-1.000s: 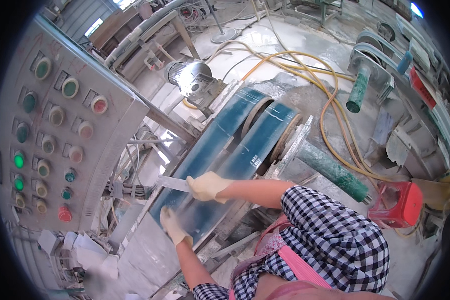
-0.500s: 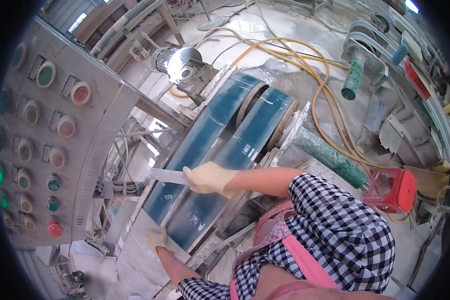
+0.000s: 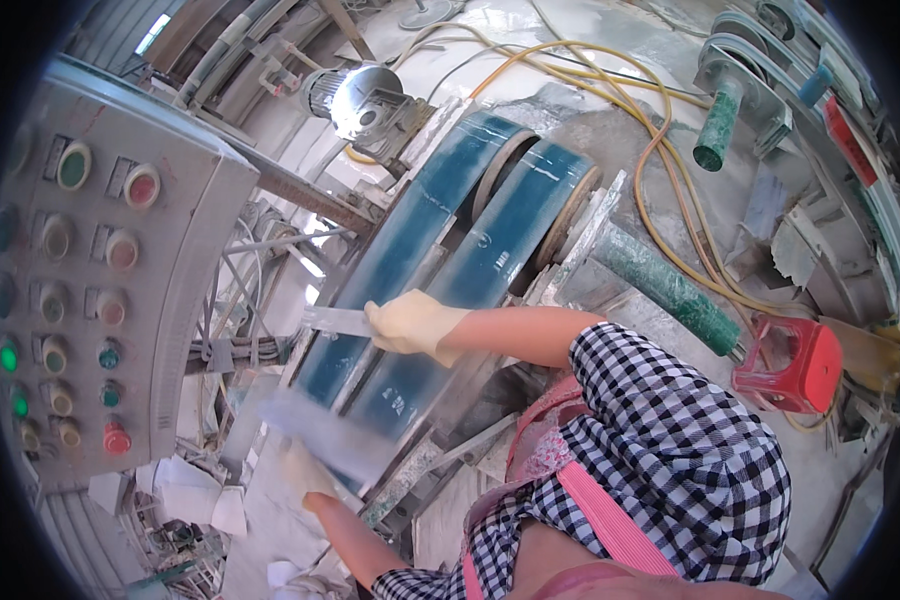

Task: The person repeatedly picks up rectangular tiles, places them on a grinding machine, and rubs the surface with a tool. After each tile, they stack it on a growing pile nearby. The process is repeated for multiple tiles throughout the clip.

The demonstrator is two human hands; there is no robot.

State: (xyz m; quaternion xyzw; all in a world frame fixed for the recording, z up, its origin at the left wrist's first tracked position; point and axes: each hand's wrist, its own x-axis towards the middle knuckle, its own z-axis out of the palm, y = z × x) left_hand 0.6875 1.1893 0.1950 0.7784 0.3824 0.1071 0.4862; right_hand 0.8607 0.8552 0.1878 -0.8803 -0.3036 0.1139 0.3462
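Note:
Two blue belts [image 3: 511, 238] run side by side on a machine, sloping from upper right to lower left. Gloved in cream, my right hand [image 3: 417, 326] is closed on one end of a pale, translucent flat strip [image 3: 336, 321], which lies across the belts. Down at the belts' near end is my left hand [image 3: 301, 470], in a similar glove and smeared by motion. Its fingers meet the lower edge of a second pale flat strip [image 3: 328, 432], itself blurred; whether they grip it does not show. Beneath that hand is a pale, dusty surface [image 3: 260, 525].
At left stands a grey control panel [image 3: 185, 260] with several buttons, some lit green. A motor [image 3: 370, 105] sits beyond the belts. Green cylinders [image 3: 670, 290], a red plastic stool [image 3: 815, 365] and yellow hoses [image 3: 660, 135] are on the right. Broken pale pieces [image 3: 195, 490] lie lower left.
A second pale strip has appeared, blurred, at the belts' near end beside my left hand. My right hand and its strip have shifted slightly up in the view, which has also turned a little.

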